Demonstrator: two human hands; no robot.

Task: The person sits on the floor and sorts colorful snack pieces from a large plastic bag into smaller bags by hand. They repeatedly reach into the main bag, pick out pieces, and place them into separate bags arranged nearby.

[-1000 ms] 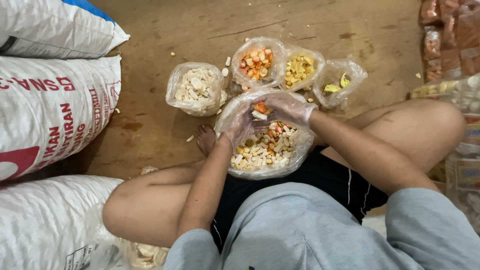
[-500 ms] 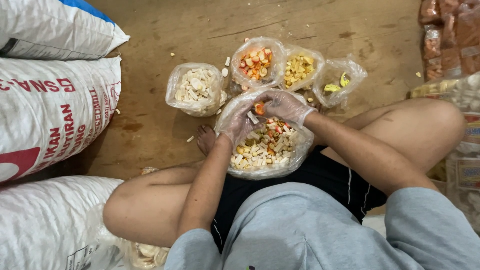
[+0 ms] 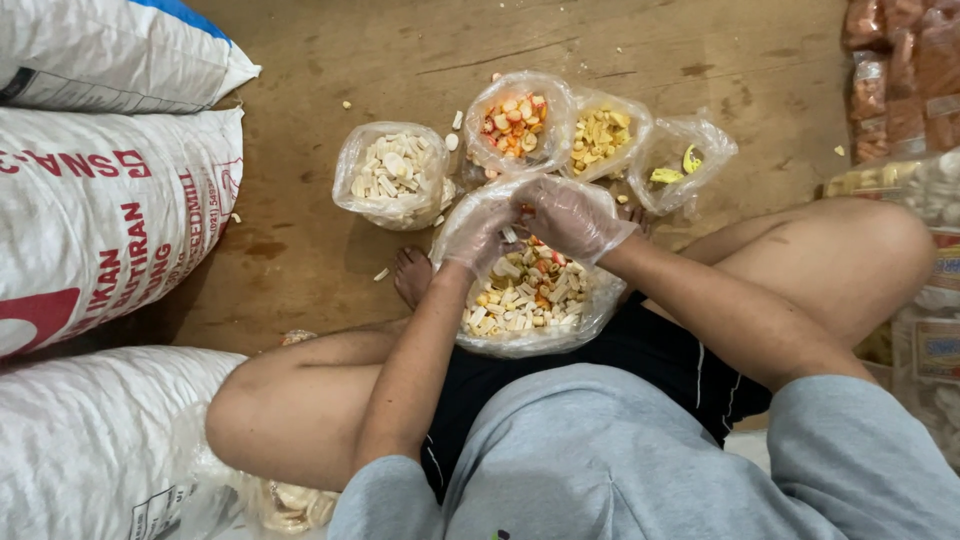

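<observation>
At the centre of the frame, both gloved hands meet over a large clear bag of mixed pieces [image 3: 530, 300] resting in the seated person's lap. The left hand [image 3: 478, 235] has its fingers curled inward near a small white piece [image 3: 509, 234]; whether they actually pinch it cannot be told. The right hand [image 3: 570, 218] is cupped, fingers bent down; what they hold is hidden. Above them on the wooden floor [image 3: 400, 50] stand four smaller bags: white pieces [image 3: 392, 175], orange-and-white [image 3: 512, 125], yellow [image 3: 600, 135], and a nearly empty one [image 3: 685, 165]. White sacks [image 3: 100, 220] lie at the left.
</observation>
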